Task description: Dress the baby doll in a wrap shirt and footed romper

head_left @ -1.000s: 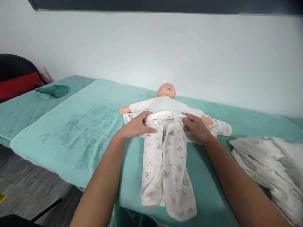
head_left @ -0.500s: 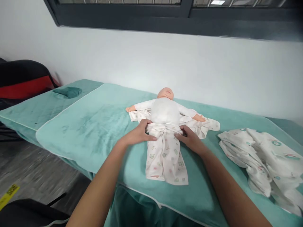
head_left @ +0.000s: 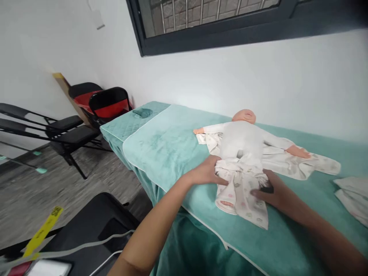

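A baby doll [head_left: 243, 140] in a white long-sleeved top lies on its back on the bed, arms spread. Printed baby pants [head_left: 240, 188] cover its legs, bunched at the waist, and a small grey patch shows just above them. My left hand [head_left: 208, 172] grips the waistband at the left side, thumb in front. On the other side my right hand [head_left: 273, 193] holds the pants' edge, its thumb over the cloth and its fingertips partly hidden. A printed baby garment [head_left: 296, 163] is spread out beneath the doll's arms and back.
The bed has a teal cover [head_left: 155, 147] and a face hole [head_left: 142, 112] at its far left end. A crumpled white cloth [head_left: 355, 197] lies at the right. Black folding chairs [head_left: 110, 103] stand beyond the bed; a black seat [head_left: 94, 226] with cables is at the lower left.
My view has swung left, so the doll appears further right. The pants' waist has bunched and slid lower, uncovering the grey patch. My right hand has moved down along the pants' side.
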The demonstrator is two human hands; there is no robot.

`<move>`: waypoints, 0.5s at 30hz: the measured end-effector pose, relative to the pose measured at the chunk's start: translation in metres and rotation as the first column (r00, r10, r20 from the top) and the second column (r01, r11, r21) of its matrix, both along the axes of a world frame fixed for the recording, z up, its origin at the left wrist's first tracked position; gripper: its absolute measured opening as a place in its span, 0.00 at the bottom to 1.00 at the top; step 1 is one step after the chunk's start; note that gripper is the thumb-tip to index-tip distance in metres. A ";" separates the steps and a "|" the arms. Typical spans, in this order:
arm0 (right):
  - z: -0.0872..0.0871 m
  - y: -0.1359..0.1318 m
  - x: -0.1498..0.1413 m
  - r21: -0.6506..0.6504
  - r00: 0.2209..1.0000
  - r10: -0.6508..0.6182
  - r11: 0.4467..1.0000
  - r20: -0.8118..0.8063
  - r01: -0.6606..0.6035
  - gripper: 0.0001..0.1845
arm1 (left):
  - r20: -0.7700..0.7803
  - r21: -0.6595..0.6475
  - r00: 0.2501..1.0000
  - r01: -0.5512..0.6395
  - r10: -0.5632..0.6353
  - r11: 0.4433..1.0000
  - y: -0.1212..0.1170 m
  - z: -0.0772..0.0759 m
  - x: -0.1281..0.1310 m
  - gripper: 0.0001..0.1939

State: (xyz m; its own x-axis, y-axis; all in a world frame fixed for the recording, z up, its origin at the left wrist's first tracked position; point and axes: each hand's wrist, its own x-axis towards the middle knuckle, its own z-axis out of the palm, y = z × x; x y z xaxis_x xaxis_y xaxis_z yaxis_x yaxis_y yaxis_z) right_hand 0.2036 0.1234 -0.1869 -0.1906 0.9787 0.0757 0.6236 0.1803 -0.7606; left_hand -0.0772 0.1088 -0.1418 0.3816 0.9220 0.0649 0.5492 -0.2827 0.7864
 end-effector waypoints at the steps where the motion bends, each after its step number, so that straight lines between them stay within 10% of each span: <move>1: -0.003 -0.005 0.002 -0.014 1.000 0.027 1.000 -0.006 -0.027 0.32 | -0.031 0.044 0.999 0.031 -0.029 0.999 -0.005 -0.001 0.001 0.29; 9: -0.014 -0.012 0.023 -0.173 0.992 -0.124 0.978 -0.030 0.117 0.16 | -0.092 -0.063 0.970 -0.231 0.225 0.971 -0.022 -0.003 0.011 0.19; 15: -0.026 -0.050 0.006 -0.117 0.981 -0.067 0.992 -0.180 0.046 0.41 | 0.026 -0.110 0.990 0.138 -0.136 0.984 -0.062 0.013 -0.004 0.52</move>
